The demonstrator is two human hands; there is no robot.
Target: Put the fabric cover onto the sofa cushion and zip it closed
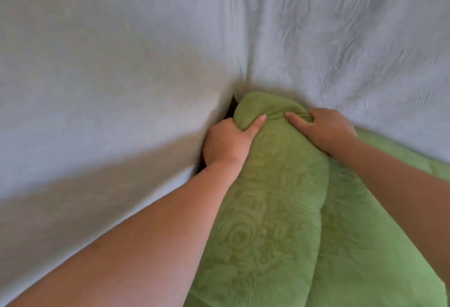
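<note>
A green cushion (272, 197) with an embossed floral pattern runs from the bottom of the view up to the middle, folded lengthwise into a thick roll. Its far end is pressed against a pale grey-white fabric cover (121, 63) that fills the upper and left of the view. A small dark gap (231, 107) shows in the cover just left of the cushion's tip. My left hand (226, 141) grips the cushion's left side near its tip, thumb on top. My right hand (323, 129) clutches the right side of the tip, fingers dug into a fold. No zip is visible.
The pale fabric has a vertical crease (241, 38) above the cushion tip and a rippled texture on the right (353, 51). More green cushion material (389, 233) spreads out at the lower right under my right forearm.
</note>
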